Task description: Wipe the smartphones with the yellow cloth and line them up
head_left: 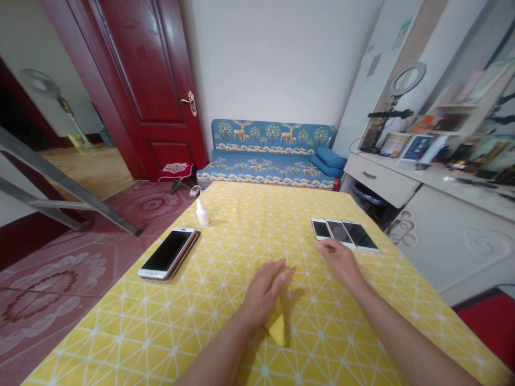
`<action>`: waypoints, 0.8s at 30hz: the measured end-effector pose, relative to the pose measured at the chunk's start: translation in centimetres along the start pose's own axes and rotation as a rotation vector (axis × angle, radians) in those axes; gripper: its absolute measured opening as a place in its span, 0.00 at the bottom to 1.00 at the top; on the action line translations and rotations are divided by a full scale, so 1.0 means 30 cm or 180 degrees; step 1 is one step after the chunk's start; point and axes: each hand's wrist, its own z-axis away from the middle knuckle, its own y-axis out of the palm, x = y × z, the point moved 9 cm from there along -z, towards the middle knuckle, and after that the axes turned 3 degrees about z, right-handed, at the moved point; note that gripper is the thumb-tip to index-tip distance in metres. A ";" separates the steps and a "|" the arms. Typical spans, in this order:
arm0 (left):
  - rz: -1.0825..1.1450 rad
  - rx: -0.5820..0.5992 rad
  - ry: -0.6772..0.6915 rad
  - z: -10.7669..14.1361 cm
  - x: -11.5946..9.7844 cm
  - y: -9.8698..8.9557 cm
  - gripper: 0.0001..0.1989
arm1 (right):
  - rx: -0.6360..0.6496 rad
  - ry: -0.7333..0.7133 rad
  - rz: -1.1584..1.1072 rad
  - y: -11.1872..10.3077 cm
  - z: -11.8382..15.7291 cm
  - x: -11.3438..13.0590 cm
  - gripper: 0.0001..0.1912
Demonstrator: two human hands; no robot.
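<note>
My left hand [265,289] is closed on a yellow cloth [277,326], whose pointed corner hangs out below the palm over the table. My right hand [340,260] has its fingers curled in at the near edge of a row of three white-framed phones. In that row lie a small phone [321,229], a middle phone [338,231] and a larger phone [361,236], side by side with dark screens. Whether the right fingertips touch a phone or pinch something is hidden. Farther left, a white phone [169,252] rests on top of another brownish one.
A small white bottle [202,214] stands upright near the left edge of the yellow patterned tablecloth [225,321]. Beyond the table is a blue sofa [269,161]. A white cabinet [382,171] stands at the right, a metal ladder [80,198] at the left.
</note>
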 end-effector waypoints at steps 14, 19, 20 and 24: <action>0.1305 -0.1227 -0.0532 0.004 0.074 -0.119 0.24 | 0.1139 -0.0576 0.0280 0.313 0.388 0.402 0.24; 0.0779 -0.1482 -0.0028 -0.004 0.026 -0.208 0.12 | 0.0644 -0.0503 -0.0474 0.292 0.352 0.364 0.19; 0.0529 -0.1569 0.0109 -0.004 0.005 -0.244 0.11 | 0.0659 -0.0497 -0.0530 0.292 0.351 0.361 0.17; -0.1446 -0.1892 0.0456 0.006 -0.122 -0.438 0.15 | 0.0792 -0.0454 -0.0565 0.302 0.355 0.357 0.12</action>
